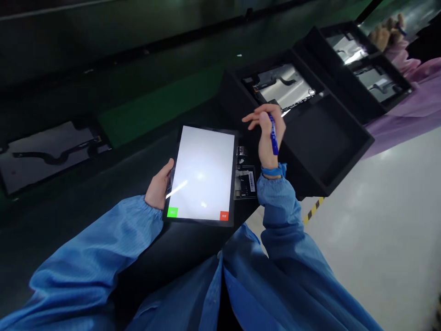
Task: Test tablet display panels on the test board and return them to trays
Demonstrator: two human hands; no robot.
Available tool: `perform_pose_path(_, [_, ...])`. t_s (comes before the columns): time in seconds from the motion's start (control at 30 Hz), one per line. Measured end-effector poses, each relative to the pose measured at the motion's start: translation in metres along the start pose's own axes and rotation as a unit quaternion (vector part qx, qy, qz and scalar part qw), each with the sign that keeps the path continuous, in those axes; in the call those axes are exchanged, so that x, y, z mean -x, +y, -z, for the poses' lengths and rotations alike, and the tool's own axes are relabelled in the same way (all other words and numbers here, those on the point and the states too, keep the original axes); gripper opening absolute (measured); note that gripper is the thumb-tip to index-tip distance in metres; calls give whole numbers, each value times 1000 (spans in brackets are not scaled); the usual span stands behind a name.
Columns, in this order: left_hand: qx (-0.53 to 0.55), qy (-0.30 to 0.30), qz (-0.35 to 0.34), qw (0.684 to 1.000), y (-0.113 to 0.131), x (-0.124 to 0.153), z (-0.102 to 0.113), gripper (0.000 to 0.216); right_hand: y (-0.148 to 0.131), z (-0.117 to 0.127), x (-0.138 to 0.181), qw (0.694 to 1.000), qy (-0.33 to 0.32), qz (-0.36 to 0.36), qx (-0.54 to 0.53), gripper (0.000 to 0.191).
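A tablet (pixel 203 172) with a lit white screen, a green button at its lower left and a red one at its lower right, is tilted up in front of me. My left hand (pixel 159 185) grips its left edge, fingers wrapped round it. My right hand (pixel 267 135) hovers above and to the right of the tablet, holding a blue pen (pixel 274 135) against the palm while the fingers stretch toward the left. A small circuit board with a label (pixel 245 179) sits at the tablet's right edge.
A black foam tray (pixel 330 151) with an opened device (pixel 282 87) stands right of my hand; a second tray (pixel 370 69) lies further right. Another person's hand and pink sleeve (pixel 406 50) are at the top right. A dark panel (pixel 51 151) lies left on the green conveyor (pixel 155 105).
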State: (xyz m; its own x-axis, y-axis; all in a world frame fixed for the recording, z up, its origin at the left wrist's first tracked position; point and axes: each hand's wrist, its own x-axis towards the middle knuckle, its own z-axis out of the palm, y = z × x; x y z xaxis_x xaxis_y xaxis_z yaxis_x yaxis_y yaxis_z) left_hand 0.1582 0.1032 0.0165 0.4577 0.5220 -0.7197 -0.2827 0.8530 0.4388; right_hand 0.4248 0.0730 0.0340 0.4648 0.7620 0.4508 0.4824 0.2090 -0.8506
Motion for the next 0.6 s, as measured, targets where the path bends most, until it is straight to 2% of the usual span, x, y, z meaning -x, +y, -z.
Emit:
perform_pose_path(0.07, [8,16,-4,1000,0,-4,6,48,-19,2,12,997,-3,42,66,21])
perform_pose_path(0.13, [14,26,-15,999,-1,-7,10,49,-37,-3,25,984,-104,99,101,27])
perform_pose_path(0.23, [26,8,-19,999,-4,-8,12,51,-50,-22,44,928,-303,166,139,68])
perform_pose_path(0.3, [30,-4,-20,999,-5,-8,11,51,-48,-37,55,899,-371,167,164,88])
perform_pose_path(0.33, [30,-4,-23,999,-6,-7,11,51,-45,-44,61,891,-383,164,179,89])
perform_pose_path(0.4, [32,3,-28,999,-7,-7,10,50,-35,-53,74,882,-388,167,207,74])
perform_pose_path(0.5, [39,4,-31,999,-7,-10,10,50,-21,-57,91,885,-368,182,220,26])
perform_pose_path(0.53, [41,4,-31,999,-7,-11,10,51,-19,-57,95,890,-357,186,215,17])
perform_pose_path(0.6, [41,6,-32,999,-6,-13,11,51,-20,-52,99,904,-328,191,195,21])
